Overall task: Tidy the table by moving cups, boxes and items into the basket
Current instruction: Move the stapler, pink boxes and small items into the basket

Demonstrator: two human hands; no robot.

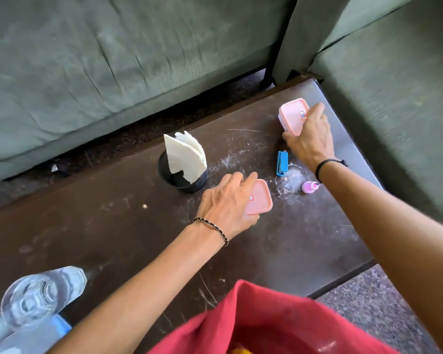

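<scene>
- Near pink box: your left hand curls round it.
- Far pink box: your right hand grips it.
- Lift both level; hold walls, not lids.

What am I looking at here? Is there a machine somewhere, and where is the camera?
There is no machine here, only a person's two bare arms. The single picture comes from a wide-angle camera worn on the person's head. It looks forward and down, so the arms reach in from the bottom.

The left hand grips the near pink box, and the right hand grips the far pink box. Both boxes have their lids on.

Also on the dark table are a black mesh cup holding white napkins, a small blue item and a little pink bottle. A clear glass shows at the lower left. Red cloth fills the bottom edge, and green sofa cushions lie beyond the table.
</scene>
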